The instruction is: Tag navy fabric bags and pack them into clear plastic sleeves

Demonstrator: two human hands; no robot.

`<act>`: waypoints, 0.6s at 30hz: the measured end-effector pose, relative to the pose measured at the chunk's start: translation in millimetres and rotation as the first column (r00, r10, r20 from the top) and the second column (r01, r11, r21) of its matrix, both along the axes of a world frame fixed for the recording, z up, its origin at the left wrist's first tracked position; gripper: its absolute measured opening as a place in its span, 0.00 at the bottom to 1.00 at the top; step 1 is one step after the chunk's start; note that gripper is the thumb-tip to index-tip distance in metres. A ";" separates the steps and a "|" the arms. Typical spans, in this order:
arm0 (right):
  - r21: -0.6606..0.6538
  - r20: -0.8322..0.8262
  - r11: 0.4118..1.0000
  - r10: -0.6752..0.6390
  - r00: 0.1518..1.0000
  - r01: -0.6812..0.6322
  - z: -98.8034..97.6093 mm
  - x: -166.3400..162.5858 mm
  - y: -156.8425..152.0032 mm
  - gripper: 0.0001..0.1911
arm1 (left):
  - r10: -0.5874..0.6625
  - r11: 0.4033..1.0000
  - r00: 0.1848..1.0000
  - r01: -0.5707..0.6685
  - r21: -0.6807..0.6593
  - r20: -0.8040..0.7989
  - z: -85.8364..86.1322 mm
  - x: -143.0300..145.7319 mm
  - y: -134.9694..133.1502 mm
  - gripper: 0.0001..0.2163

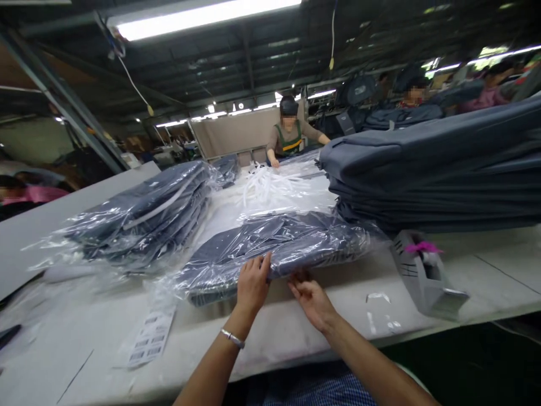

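Observation:
A folded dark blue garment in a clear plastic bag lies on the white table in front of me. My left hand rests on the bag's near edge, fingers together and laid flat on the plastic. My right hand is at the same edge just to the right, its fingertips tucked under the plastic, so what they pinch is hidden.
A stack of bagged garments sits at the left, a tall pile of unbagged blue garments at the right. A grey tape dispenser stands near the right edge. Barcode labels lie at front left. A person works across the table beside white strips.

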State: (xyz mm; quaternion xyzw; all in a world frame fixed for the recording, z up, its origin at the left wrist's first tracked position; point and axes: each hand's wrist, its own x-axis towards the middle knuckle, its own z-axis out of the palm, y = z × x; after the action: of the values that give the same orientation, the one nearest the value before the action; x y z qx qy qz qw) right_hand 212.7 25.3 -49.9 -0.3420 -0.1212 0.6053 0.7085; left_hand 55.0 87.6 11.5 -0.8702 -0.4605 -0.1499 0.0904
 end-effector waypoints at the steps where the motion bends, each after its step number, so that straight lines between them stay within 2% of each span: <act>1: -0.023 0.045 1.000 0.006 0.999 -0.005 -3.6 1.9 5.8 0.11 | 0.000 1.000 1.000 0.000 -0.015 -0.031 0.9 1.6 2.5 0.29; 4: -0.050 0.104 0.998 0.037 0.994 -0.032 -7.4 9.8 22.3 0.07 | -0.030 0.999 0.997 0.027 -0.043 -0.075 -4.0 3.4 5.8 0.26; 6: -0.008 0.130 0.998 0.059 0.990 -0.058 -0.7 14.8 29.7 0.06 | -0.039 0.999 0.999 0.039 -0.012 -0.037 -6.4 1.7 7.8 0.29; 8: 0.054 0.149 0.996 0.069 0.987 -0.077 11.1 18.7 35.9 0.05 | -0.023 1.000 0.999 0.023 0.004 0.023 -0.3 -1.4 12.6 0.32; 10: 0.138 0.181 0.988 0.050 0.982 -0.076 23.6 21.2 45.3 0.06 | 0.031 0.999 0.998 -0.030 -0.029 0.062 17.0 -4.5 20.4 0.32; 13: 0.229 0.233 0.972 -0.001 0.973 -0.054 38.1 20.1 71.3 0.06 | 0.113 0.991 0.993 -0.110 -0.073 0.043 55.6 -5.2 33.8 0.27; 16: 0.265 0.275 0.961 0.009 0.961 -0.085 54.4 11.3 105.7 0.05 | 0.121 0.990 0.992 -0.123 -0.076 -0.035 93.8 0.1 42.5 0.21; 18: 0.310 0.305 0.943 0.024 0.952 -0.123 72.8 3.7 125.8 0.05 | 0.130 0.988 0.989 -0.135 -0.069 -0.066 116.7 4.3 43.2 0.18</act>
State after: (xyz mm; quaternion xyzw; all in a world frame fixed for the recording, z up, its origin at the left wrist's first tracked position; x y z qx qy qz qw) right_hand 216.4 151.1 23.0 -0.3024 -0.3374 0.5450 0.7055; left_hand 59.3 130.8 128.2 -0.8445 -0.5196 -0.1001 0.0823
